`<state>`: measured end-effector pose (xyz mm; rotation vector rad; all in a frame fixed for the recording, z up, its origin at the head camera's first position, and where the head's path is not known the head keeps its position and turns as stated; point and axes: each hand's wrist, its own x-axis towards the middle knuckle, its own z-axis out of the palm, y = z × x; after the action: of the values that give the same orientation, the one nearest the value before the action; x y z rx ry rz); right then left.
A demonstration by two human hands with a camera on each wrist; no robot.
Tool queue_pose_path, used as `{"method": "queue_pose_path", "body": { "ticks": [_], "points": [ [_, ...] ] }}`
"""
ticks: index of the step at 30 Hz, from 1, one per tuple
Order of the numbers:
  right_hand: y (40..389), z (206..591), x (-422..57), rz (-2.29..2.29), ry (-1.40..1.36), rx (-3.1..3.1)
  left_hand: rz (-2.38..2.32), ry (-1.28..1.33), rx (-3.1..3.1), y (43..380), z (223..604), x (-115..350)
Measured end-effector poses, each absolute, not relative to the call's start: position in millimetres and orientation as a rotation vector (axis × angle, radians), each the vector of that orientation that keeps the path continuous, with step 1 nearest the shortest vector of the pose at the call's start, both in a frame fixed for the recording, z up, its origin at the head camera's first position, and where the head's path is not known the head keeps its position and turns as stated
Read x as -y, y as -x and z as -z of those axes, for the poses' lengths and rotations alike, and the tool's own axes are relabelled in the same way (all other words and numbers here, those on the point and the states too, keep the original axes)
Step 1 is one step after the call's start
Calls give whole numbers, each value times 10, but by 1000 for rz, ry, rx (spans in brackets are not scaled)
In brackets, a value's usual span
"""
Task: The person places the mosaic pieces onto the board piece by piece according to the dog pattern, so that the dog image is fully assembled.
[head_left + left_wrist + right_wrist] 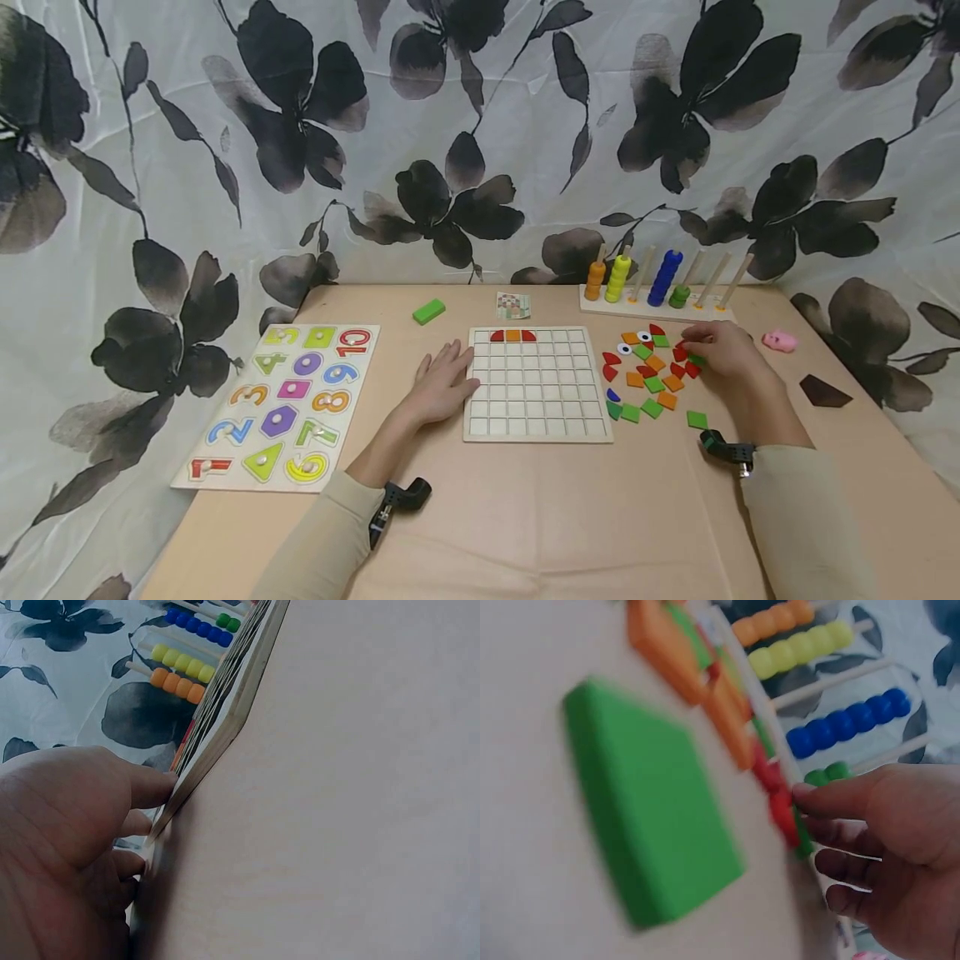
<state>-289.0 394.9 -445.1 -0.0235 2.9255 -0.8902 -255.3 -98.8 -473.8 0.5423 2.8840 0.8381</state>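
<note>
My left hand (441,383) lies at the left edge of a white grid board (538,397), thumb and fingertips on its rim in the left wrist view. In that board's top row sit an orange square (513,336) and two red quarter-round pieces (497,336). My right hand (723,354) is over the right side of a loose spread of coloured pieces, its thumb and fingertips right at the red pieces (782,814). No piece shows lifted in its fingers. Nearer the right wrist, a green square (652,802) lies flat on the table, apart from the others.
Left stands a number-and-shape puzzle board (352,433). Behind are a green block (429,312), a small picture card (513,306) and a peg rack (637,304) with coloured beads. A pink pig figure (780,340) and a dark brown flat piece (825,392) lie far right.
</note>
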Motion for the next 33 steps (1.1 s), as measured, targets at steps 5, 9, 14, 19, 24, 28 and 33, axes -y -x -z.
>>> {"method": "queue_pose_path", "body": {
  "ticks": [5,9,14,19,24,28,33],
  "points": [
    [2918,4548,-3979,951,-10,-2935,-856,-540,-2880,2549,4733,998],
    [2870,4436,-3914,1016,11,-2970,-878,-548,-2871,2542,4724,1010],
    [2869,4195,-3557,1168,145,-2974,-896,-548,-2848,2541,4705,1023],
    [3016,4045,-2854,1290,402,-2892,-903,-575,-2830,2539,4681,1053],
    [3221,4048,-2042,1353,623,-2697,-902,-599,-2811,2545,4687,1071],
    [3355,4128,-1497,1181,791,-2702,-902,-605,-2812,2553,4711,1077],
    [3429,4251,-1080,1009,840,-2740,-880,-602,-2834,2561,4713,1083]
  ]
}}
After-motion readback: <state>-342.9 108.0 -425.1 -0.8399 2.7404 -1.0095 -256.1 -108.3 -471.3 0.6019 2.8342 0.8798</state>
